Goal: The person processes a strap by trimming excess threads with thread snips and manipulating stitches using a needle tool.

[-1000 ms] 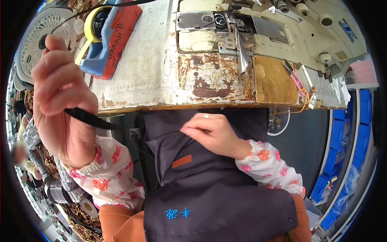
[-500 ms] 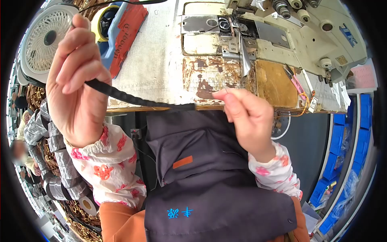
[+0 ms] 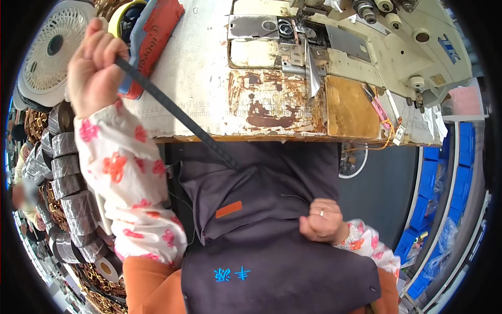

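Fingers of the left hand (image 3: 98,72) grip the black strap (image 3: 175,110), which slants past the table edge (image 3: 293,138) and ends over the dark apron (image 3: 282,277). Right hand (image 3: 321,221) is curled into a fist; contents, if any, cannot be determined.

**Blue name on the apron**

On the apron (image 3: 282,287), at the near side, blue characters (image 3: 242,273) 丰源 stand upside down. At far left, the red side of the tape dispenser (image 3: 166,29) carries dark letters (image 3: 148,47), perhaps "ibbeen". At far right, the sewing machine (image 3: 431,65) bears a blue logo (image 3: 448,48).
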Available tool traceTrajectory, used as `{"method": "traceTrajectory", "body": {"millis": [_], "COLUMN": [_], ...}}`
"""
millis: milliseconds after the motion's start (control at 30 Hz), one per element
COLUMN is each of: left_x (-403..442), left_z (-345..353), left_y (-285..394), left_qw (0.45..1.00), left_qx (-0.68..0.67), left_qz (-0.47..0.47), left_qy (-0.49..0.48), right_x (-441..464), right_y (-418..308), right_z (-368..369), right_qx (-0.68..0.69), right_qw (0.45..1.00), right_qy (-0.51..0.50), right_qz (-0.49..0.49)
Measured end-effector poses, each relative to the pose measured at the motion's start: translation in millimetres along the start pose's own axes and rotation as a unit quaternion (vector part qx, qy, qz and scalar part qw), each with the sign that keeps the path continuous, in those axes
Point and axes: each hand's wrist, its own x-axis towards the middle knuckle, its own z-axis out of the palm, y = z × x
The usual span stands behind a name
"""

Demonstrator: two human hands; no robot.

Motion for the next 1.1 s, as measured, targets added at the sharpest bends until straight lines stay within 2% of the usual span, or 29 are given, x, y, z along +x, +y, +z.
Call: {"method": "traceTrajectory", "body": {"millis": [67,100,133,200,267,300,333,400,500,567,600,667,733,800,833,900,933,967,1000,1033,1067,1100], "left_x": [4,10,12,15,9,11,7,-2,-16,-23,-26,-30,-34,-37,-39,-44,-50,-58,-66,-71,-76,-82], "left_z": [8,4,6,4,5,-4,-6,-1,7,13,17,22,26,31,33,38,40,46,50,50,49,48], "left_y": [12,20,22,21,6,2,-4,-15,-24,-23,-23,-23,-27,-34,-38,-48,-54,-61,-69,-76,-83,-89], "left_qw": [0.998,0.997,0.999,0.995,0.996,0.987,0.991,0.990,0.989,0.987,0.986,0.988,0.987,0.986,0.985,0.984,0.984,0.985,0.984,0.981,0.976,0.967], "left_qx": [-0.011,0.013,0.029,0.009,0.004,-0.018,0.001,0.012,0.038,0.057,0.063,0.059,0.063,0.067,0.068,0.064,0.061,0.082,0.105,0.106,0.103,0.141], "left_qz": [-0.022,-0.022,-0.007,-0.074,-0.078,-0.127,-0.106,-0.120,-0.127,-0.123,-0.121,-0.117,-0.120,-0.126,-0.130,-0.140,-0.139,-0.143,-0.141,-0.158,-0.176,-0.188], "left_qy": [-0.055,-0.071,-0.045,-0.066,-0.036,-0.101,-0.085,-0.068,-0.065,-0.082,-0.094,-0.080,-0.084,-0.088,-0.092,-0.093,-0.090,-0.044,0.005,0.038,0.071,0.099], "right_x": [-72,-114,-142,-162,-157,-155,-153,-168,-200,-207,-209,-218,-238,-235,-227,-201,-211,-221,-223,-225,-229,-189], "right_y": [13,17,22,26,37,47,60,98,160,184,193,208,225,218,207,197,204,210,204,206,214,192], "right_z": [-20,-30,-43,-76,-105,-118,-131,-153,-177,-183,-189,-204,-209,-203,-204,-209,-211,-208,-198,-201,-204,-198], "right_qx": [-0.140,-0.182,-0.224,-0.272,-0.243,-0.247,-0.250,-0.297,-0.380,-0.304,-0.303,-0.329,-0.373,-0.495,-0.491,-0.423,-0.430,-0.427,-0.493,-0.445,-0.359,-0.196], "right_qw": [0.982,0.959,0.925,0.868,0.835,0.826,0.820,0.814,0.805,0.783,0.784,0.706,0.703,0.730,0.732,0.703,0.702,0.675,0.710,0.723,0.712,0.677], "right_qy": [-0.054,-0.055,-0.049,-0.064,-0.009,0.007,0.024,0.033,-0.002,0.063,0.065,0.073,0.071,0.081,0.081,0.028,-0.005,-0.031,0.010,-0.046,-0.008,0.080], "right_qz": [0.115,0.211,0.303,0.410,0.494,0.506,0.515,0.499,0.455,0.539,0.539,0.623,0.601,0.464,0.465,0.571,0.568,0.601,0.503,0.527,0.603,0.705]}}
